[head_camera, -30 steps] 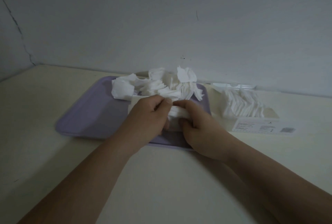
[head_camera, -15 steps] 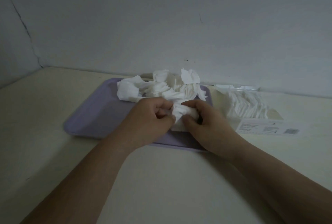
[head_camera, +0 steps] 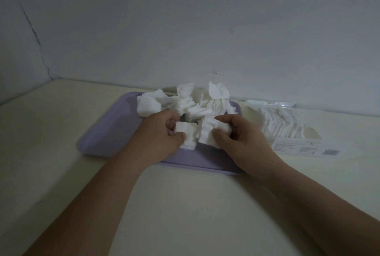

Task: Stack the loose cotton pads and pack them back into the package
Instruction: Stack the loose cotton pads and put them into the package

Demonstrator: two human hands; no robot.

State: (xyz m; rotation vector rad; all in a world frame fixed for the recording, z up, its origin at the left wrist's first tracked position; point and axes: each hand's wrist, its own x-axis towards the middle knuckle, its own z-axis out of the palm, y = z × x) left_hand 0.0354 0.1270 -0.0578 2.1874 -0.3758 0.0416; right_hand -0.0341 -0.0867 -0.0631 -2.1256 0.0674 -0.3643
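Gripping a squared stack of pads (head_camera: 186, 135) over the near edge of the tray (head_camera: 107, 132), the left hand (head_camera: 157, 137) hides its left side. The right hand (head_camera: 242, 140) pinches a crumpled bunch (head_camera: 211, 130) right against it. Loose pads (head_camera: 185, 101) heap along the far edge. The package (head_camera: 287, 132), part-filled, lies beside the tray's right edge, its label unreadable.

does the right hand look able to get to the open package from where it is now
Probably yes: the package lies open right beside the right hand, with nothing standing between them. That hand grips a clump of pads, though.
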